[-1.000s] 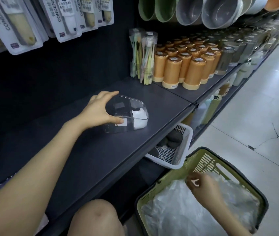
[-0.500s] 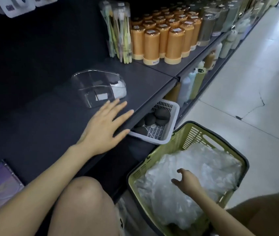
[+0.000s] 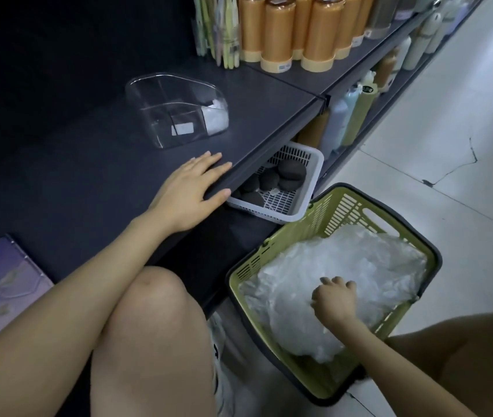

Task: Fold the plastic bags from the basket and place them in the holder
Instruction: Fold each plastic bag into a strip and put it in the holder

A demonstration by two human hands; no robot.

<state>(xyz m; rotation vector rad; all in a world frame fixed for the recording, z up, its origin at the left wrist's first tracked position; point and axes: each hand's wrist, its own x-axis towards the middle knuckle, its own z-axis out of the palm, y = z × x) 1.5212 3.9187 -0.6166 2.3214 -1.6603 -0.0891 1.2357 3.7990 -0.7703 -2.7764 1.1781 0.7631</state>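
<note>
A green slotted basket (image 3: 323,218) stands on the floor at lower right, filled with crumpled clear plastic bags (image 3: 368,266). My right hand (image 3: 334,299) is down in the pile, fingers curled into the plastic. A clear plastic holder (image 3: 167,103) sits on the dark shelf (image 3: 89,176), with a white folded bag (image 3: 216,118) in its right compartment. My left hand (image 3: 191,191) lies flat and open on the shelf's front edge, a short way in front of the holder and not touching it.
Orange cylindrical rolls (image 3: 296,31) and packs of toothbrushes (image 3: 218,31) stand at the shelf's back right. A white basket (image 3: 293,188) with dark round sponges sits on the lower shelf. A purple package (image 3: 1,281) lies at left. My knees are below.
My left hand let go of the holder and came back to rest on the shelf edge. My right hand pushed deeper into the bags and closed. The view tilted down.
</note>
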